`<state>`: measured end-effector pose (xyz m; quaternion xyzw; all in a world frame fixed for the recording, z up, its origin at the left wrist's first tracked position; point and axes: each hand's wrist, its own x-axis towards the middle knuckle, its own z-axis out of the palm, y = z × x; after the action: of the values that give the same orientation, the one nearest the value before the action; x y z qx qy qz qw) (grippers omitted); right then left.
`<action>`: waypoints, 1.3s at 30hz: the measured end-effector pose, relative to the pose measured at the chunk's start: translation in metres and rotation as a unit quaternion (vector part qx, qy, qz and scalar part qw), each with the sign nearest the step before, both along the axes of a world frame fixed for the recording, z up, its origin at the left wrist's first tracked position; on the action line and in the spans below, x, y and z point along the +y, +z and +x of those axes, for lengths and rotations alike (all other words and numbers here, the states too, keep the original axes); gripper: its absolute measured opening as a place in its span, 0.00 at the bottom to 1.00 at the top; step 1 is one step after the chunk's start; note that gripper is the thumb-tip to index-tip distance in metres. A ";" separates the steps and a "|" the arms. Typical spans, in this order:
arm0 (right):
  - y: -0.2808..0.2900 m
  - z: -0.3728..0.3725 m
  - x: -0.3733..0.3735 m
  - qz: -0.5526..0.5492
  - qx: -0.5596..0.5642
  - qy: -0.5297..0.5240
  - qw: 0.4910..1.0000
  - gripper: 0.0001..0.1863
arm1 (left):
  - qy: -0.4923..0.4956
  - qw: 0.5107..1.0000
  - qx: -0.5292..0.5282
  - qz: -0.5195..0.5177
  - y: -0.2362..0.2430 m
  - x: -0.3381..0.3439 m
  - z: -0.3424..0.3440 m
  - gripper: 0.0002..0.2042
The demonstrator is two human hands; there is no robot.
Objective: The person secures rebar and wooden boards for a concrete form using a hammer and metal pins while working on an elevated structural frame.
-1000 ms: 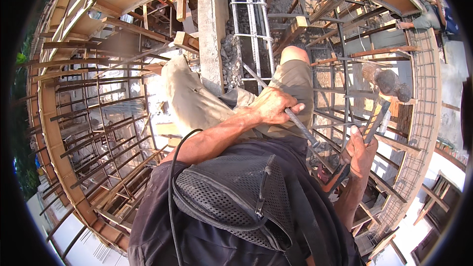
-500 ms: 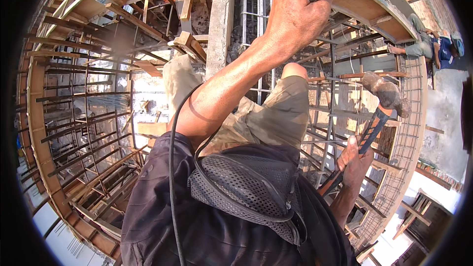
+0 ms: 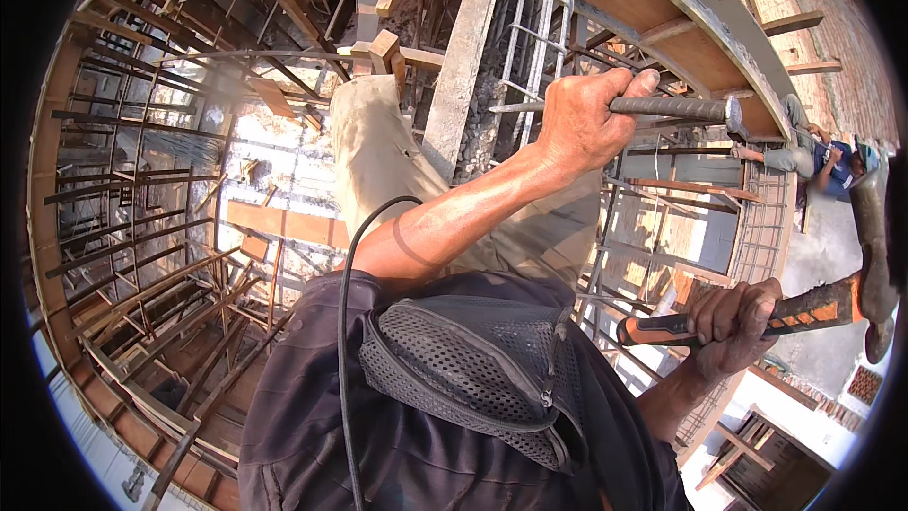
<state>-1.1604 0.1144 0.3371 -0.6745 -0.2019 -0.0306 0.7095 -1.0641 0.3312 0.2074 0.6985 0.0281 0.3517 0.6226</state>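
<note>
My left hand (image 3: 584,125) is closed round a ribbed steel chisel (image 3: 679,108). The chisel's pointed end reaches left over the rough concrete and steel bars (image 3: 534,28) between my knees; whether it touches the concrete I cannot tell. Its blunt end sticks out to the right of my fist. Out to the right and lower down, my right hand (image 3: 733,322) grips a hammer (image 3: 818,308) by its black and orange handle. The heavy metal head is near the right rim, well apart from the chisel.
A narrow concrete edge (image 3: 465,61) runs beside the bars. Wooden formwork (image 3: 653,5) curves along the top right. Crossing poles and planks (image 3: 132,185) fill the lower level at left. Another person (image 3: 832,166) sits at far right. A black mesh pouch (image 3: 463,369) and cable (image 3: 344,369) hang on me.
The hammer has swung outward to the right, its head moving away from the chisel. My left hand sits lower in view, and the chisel now lies nearly level with both ends showing.
</note>
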 end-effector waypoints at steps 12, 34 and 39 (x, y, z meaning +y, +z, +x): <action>0.015 -0.043 0.029 -0.259 0.073 -0.105 0.957 0.13 | 0.042 0.998 -0.018 -0.040 -0.014 0.032 -0.011 0.20; 0.100 -0.047 0.059 -0.068 -0.252 -0.074 0.963 0.21 | -0.045 0.998 0.019 0.030 -0.023 0.015 -0.028 0.23; 0.025 -0.054 0.036 -0.412 0.161 -0.097 0.892 0.12 | -0.037 0.999 0.014 0.026 -0.035 0.011 -0.028 0.24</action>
<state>-1.2142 0.1504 0.3617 -0.9181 -0.0126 0.0956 0.3845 -1.0925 0.3419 0.1729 0.7196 0.0014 0.3194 0.6166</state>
